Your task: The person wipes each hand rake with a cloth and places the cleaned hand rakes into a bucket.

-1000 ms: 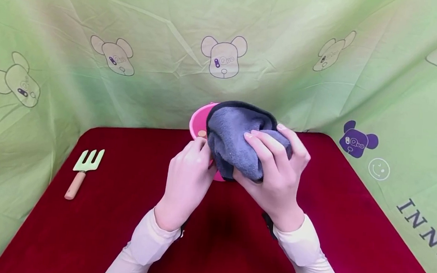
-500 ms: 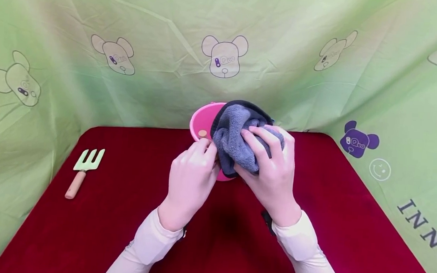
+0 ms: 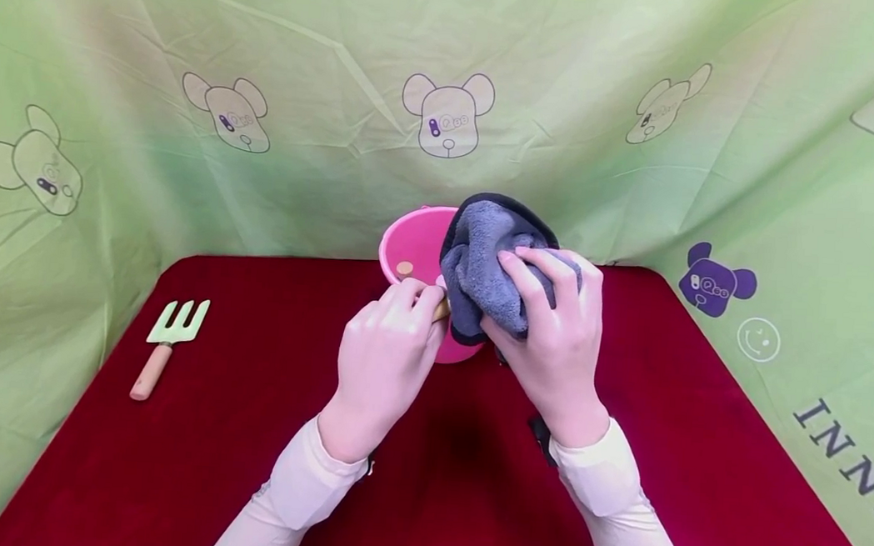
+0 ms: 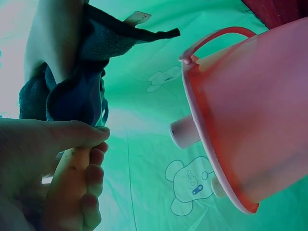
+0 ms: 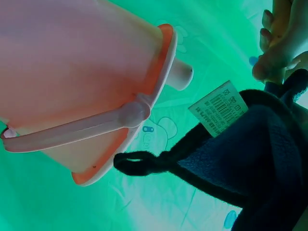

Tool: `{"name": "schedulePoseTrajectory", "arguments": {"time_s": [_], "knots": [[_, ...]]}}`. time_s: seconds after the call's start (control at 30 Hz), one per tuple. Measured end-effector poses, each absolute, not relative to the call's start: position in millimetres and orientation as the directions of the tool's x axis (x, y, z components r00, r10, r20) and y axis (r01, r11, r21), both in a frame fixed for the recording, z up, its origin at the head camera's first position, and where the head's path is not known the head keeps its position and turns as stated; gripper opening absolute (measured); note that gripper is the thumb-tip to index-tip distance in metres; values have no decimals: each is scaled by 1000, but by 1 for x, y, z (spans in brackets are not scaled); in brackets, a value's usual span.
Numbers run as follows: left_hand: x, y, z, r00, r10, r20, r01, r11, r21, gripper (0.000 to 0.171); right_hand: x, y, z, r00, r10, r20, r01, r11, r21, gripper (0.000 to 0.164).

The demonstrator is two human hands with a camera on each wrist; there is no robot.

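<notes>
My left hand (image 3: 387, 353) grips a wooden tool handle (image 4: 70, 187), its fingers curled round it. The far end of that tool is hidden under a bunched grey-blue towel (image 3: 486, 259) with black edging. From the right, my right hand (image 3: 549, 330) holds the towel, fingers bent over it, against the tool's end. A white label (image 5: 219, 108) and a black loop (image 5: 139, 163) hang off the towel. Behind both hands stands a pink bucket (image 3: 420, 234), partly covered by the towel. Wooden handle ends (image 4: 185, 132) stick out above its rim.
A hand fork (image 3: 170, 340) with pale green tines and a wooden handle lies on the left of the dark red tabletop (image 3: 249, 395). Green printed cloth (image 3: 323, 166) hangs close behind and along both sides.
The towel has shifted right and is more bunched, uncovering more of the bucket. A bit of the wooden handle now shows beside the left fingers. The left hand has moved slightly right.
</notes>
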State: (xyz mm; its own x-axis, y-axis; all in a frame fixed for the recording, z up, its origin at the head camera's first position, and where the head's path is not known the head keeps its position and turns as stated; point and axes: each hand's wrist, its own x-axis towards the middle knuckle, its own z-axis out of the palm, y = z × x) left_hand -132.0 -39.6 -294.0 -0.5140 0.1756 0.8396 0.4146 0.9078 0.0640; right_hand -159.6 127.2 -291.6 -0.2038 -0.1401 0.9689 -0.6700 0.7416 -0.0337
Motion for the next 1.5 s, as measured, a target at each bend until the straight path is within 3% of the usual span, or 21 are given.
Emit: {"name": "schedulePoseTrajectory", "arguments": {"time_s": [0.57,0.87,1.17,1.3,1.5], "knots": [[-133,-38,-296,-525,201,827,469,879,84,24,-159,133,-283,-43,-35,998,-650,760,-1,33],[-128,-40,-290,-572,325,753,547,835,55,29,-159,141,-279,-59,174,983,-658,734,-170,35],[-128,-42,-287,-496,314,809,525,851,-9,18,-155,146,-267,-23,391,920,-622,715,-319,33],[-131,-40,-284,-525,288,801,564,822,74,11,-154,147,-264,-21,409,912,-612,716,-335,33],[-145,-35,-267,-621,252,742,621,736,270,15,-154,150,-260,-26,430,902,-597,717,-359,33]]}}
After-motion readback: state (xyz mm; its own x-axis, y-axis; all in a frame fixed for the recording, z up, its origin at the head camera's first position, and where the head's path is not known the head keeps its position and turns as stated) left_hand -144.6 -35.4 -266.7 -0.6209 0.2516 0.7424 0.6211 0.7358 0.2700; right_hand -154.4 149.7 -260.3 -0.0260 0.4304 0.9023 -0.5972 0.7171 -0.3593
